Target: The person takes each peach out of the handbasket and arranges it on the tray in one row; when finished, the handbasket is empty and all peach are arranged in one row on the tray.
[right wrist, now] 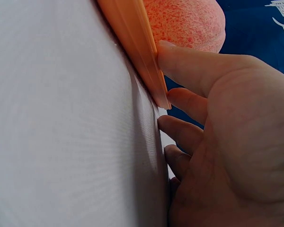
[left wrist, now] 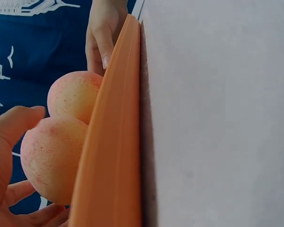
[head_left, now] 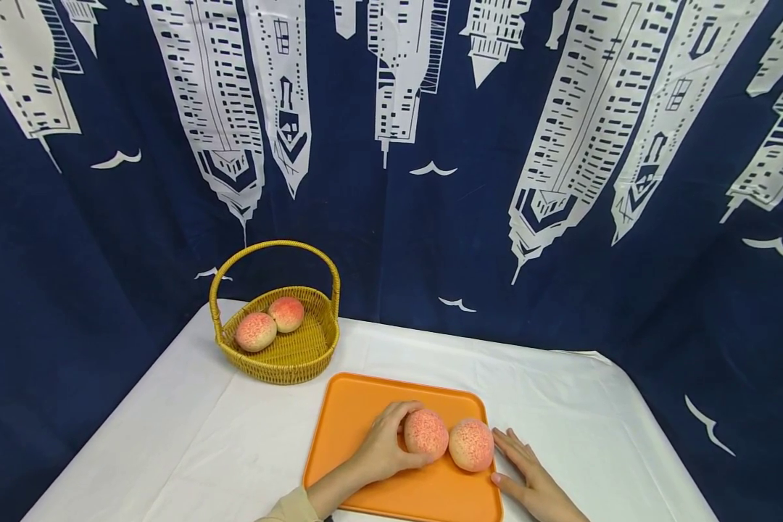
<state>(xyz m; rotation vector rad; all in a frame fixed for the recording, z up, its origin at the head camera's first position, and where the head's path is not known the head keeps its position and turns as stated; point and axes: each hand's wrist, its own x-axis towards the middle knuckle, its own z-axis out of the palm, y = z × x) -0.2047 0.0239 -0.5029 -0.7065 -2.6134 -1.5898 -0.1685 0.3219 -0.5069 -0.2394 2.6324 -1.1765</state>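
On the orange tray [head_left: 355, 406], the left hand [head_left: 385, 446] grips the left peach [head_left: 427, 433]; the right peach [head_left: 472, 444] lies nearer the right hand [head_left: 528, 473], straight-fingered at the tray's right rim.

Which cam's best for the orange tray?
Head: it shows most of the orange tray from above, though the left hand and two peaches cover parts. Left wrist sees mainly its side, nearly edge-on; right wrist only a short stretch of edge at one corner, by the right hand.
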